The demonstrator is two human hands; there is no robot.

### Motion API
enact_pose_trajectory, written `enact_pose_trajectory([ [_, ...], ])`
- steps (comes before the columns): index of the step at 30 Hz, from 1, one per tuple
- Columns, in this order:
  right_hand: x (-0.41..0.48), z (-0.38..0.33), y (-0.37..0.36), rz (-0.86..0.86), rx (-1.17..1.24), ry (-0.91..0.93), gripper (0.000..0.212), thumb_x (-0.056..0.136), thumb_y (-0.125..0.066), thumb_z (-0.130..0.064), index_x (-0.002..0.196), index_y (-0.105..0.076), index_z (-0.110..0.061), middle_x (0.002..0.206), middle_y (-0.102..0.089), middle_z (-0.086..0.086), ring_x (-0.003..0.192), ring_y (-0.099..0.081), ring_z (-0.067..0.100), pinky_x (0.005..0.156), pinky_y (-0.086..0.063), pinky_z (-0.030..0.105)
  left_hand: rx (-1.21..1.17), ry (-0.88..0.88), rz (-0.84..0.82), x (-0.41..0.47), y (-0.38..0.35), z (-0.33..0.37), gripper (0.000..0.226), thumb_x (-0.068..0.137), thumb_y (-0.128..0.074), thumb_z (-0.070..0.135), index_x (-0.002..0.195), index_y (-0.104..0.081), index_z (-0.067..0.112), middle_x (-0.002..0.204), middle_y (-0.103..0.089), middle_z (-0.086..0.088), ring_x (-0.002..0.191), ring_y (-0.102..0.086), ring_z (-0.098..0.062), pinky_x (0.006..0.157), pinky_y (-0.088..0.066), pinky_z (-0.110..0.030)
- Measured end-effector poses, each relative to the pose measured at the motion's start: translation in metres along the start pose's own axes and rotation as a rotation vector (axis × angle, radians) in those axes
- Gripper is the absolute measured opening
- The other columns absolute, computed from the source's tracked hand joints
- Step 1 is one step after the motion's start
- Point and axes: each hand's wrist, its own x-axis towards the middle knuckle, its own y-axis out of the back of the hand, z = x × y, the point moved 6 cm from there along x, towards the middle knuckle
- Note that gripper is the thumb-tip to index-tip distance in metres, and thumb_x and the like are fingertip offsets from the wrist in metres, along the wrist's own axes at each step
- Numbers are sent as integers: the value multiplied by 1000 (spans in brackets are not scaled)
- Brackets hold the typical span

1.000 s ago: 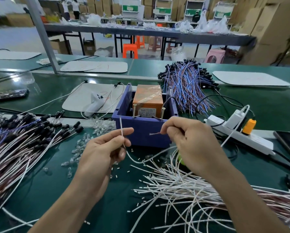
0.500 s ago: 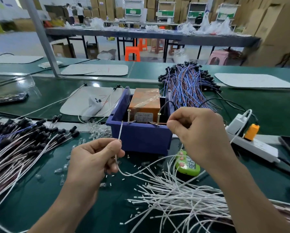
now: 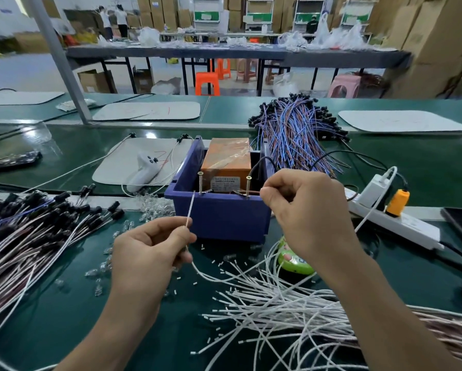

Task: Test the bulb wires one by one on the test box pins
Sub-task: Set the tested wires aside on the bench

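Note:
A blue test box [image 3: 224, 218] stands mid-table with an orange unit [image 3: 228, 159] inside and two upright screw pins, left pin [image 3: 200, 183] and right pin [image 3: 248, 186], at its front rim. My left hand [image 3: 149, 253] pinches a white wire [image 3: 190, 210] whose bare tip reaches up to the base of the left pin. My right hand [image 3: 307, 210] pinches the other thin lead, which runs level to the base of the right pin. The bulb on this wire is hidden.
White wires [image 3: 278, 303] lie heaped at front right over a green gadget [image 3: 291, 259]. Black-capped wires [image 3: 37, 223] pile at left, blue and brown ones [image 3: 294, 132] behind the box. A white power strip [image 3: 395, 223] with plugs sits at right. Loose clear bulbs [image 3: 155, 204] lie beside the box.
Both hands have lifted toward the box. The white wire's tip now reaches the left pin and the right hand's lead reaches the right pin.

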Motion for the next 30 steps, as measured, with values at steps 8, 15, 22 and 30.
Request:
enact_pose_trajectory([
  [8,-4,2,-5,50,-10,-30,11,92,-74,-28,81,-75,-24,61,-66,-12,57,-61,12,61,-52,32,95,-31,5,1,2,1,18,76,-87,11,80,-82,28,71,-77,-7,50,-68,-17,47,-52,-20],
  [15,-7,1,-4,132,-58,-50,14,89,-77,-32,78,-75,-23,62,-66,-9,56,-61,15,60,-50,28,207,-91,49,-1,4,3,23,75,-90,19,78,-81,40,69,-77,5,54,-69,-10,55,-55,-22],
  [22,-8,1,-6,134,-72,-68,16,88,-76,-32,76,-75,-23,60,-64,-9,54,-58,15,58,-48,27,228,-105,71,-1,4,3,13,69,-86,36,79,-80,41,69,-76,8,60,-73,-14,59,-58,-31],
  [30,-8,0,-7,124,-58,-62,17,87,-77,-32,74,-74,-22,57,-61,-11,50,-55,8,53,-43,20,205,-111,82,-1,-2,5,17,63,-73,46,78,-79,40,66,-75,7,54,-65,-8,52,-51,-26],
])
